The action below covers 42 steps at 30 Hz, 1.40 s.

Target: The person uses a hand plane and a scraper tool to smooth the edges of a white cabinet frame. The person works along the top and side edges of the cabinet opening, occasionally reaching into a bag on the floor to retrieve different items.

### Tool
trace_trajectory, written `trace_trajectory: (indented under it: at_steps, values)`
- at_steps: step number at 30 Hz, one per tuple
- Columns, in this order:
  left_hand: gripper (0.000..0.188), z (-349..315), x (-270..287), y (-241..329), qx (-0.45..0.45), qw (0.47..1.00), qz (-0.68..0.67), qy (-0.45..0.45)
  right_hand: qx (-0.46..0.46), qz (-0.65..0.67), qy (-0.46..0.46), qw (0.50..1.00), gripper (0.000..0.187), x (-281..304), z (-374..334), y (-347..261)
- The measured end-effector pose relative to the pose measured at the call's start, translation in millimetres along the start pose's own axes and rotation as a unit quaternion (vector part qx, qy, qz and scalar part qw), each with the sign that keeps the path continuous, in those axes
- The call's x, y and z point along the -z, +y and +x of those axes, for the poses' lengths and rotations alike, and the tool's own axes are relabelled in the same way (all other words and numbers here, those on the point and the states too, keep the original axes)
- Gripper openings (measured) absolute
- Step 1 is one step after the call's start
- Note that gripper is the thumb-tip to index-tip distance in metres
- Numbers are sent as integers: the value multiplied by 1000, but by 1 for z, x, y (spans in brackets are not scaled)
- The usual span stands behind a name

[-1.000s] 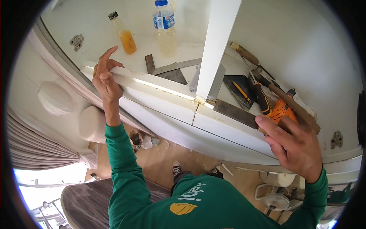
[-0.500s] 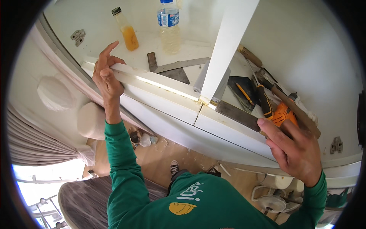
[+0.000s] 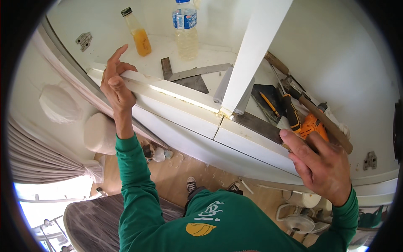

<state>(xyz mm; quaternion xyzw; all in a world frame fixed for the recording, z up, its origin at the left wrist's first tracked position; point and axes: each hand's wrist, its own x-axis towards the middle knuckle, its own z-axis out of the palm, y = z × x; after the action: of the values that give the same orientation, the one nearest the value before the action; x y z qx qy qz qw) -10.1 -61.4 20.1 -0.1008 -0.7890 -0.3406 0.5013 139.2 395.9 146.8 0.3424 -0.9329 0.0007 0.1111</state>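
Blade [image 3: 257, 127]: dark, flat, lying along the top of the white rail [image 3: 180, 108], right of the divider [image 3: 258, 54]. Far end just beside the divider's foot, near a yellowish patch at the joint; near end at the fingers.

Right hand [image 3: 325, 170]: grasping the blade's near end, thumb uppermost, forefinger curled. A bit of tan shows under the thumb; its link to the blade cannot be told.

Left hand [image 3: 117, 90]: on the rail's left part, some fingers over the top edge, forefinger raised clear. Whether it grips or only rests, cannot tell.

Right bay, behind the blade: pencil [image 3: 269, 104] on a dark sheet; screwdriver [image 3: 292, 113], black and yellow handle; orange drill [image 3: 314, 126], partly covered by a long wooden handle [image 3: 331, 128].

Left bay: metal square [image 3: 166, 67] overlapping a grey plate [image 3: 192, 83]. Farther back, juice bottle [image 3: 142, 42] and water bottle [image 3: 186, 42], both upright, capped, apart. One hinge [image 3: 84, 41] on the left wall, another at far right.

Below: wood floor [image 3: 178, 174] with scraps, two shoes, a fan [image 3: 299, 224] at right; curtain [image 3: 46, 164] at left.
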Motion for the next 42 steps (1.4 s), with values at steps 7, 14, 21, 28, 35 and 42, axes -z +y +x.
trace_trajectory:
  at_steps: [7,14,21,28,35,42]
  values:
    - [134,1,-1,-3,9,1000,-25,-1,14,-1,42,999,64,-9,0,5]
    - [102,1,11,7,-23,999,5,23,53,55,82,994,66,-10,-14,7]
    - [41,-54,7,138,-245,966,-22,-76,-41,125,141,981,66,-24,-74,-18]
    - [61,-63,-10,197,-263,939,-14,-223,-352,372,361,779,53,-83,-134,-72]
    - [57,-72,0,196,-256,919,15,-300,-335,528,483,613,46,-84,-153,-116]
    - [56,-62,-7,214,-303,893,-141,-303,-408,385,391,729,43,-78,-165,-130]
